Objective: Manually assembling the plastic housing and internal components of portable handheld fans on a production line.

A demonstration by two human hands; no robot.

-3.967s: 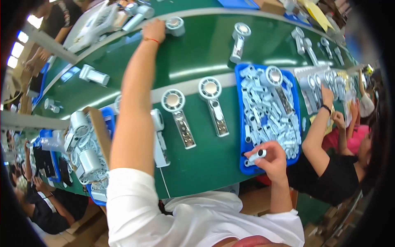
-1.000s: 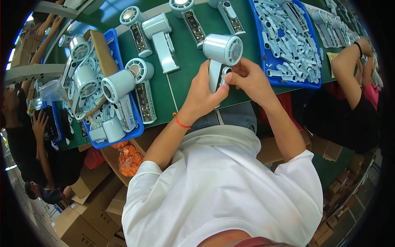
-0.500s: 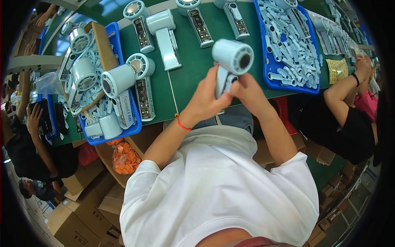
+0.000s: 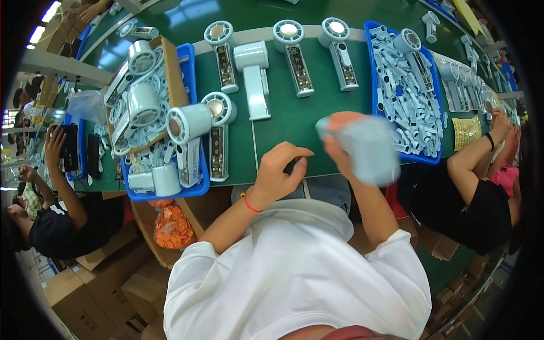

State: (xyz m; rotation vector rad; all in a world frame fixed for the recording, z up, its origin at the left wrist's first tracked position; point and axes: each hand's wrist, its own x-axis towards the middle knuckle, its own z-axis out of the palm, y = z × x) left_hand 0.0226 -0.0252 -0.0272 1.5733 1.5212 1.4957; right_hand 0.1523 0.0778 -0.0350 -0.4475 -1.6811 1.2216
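My right hand (image 4: 338, 148) grips a pale blue handheld fan (image 4: 371, 150), smeared by motion, over the table's near edge. To its left, my left hand (image 4: 279, 173) is empty, its fingers curved and the thumb apart from the index finger. Beyond my hands stand handheld fans with bare circuit boards in their handles: one at left (image 4: 226, 68), one in the middle (image 4: 296, 68), and one at right (image 4: 341, 62) with a small cover piece on its handle. Between the first two lies a fan with a closed handle (image 4: 256, 90). Another open-handled fan (image 4: 219, 153) lies beside the left tray.
A blue tray (image 4: 195, 190) at left holds fans and a carton of rings. At right, a blue tray (image 4: 369, 68) is filled with small handle covers. Co-workers sit on both sides. An orange-filled bag (image 4: 173, 226) hangs below the green table (image 4: 283, 136).
My left hand has let go of the fan and drawn back slightly. The fan, now in my right hand alone, has swung right and toward me. The view has shifted.
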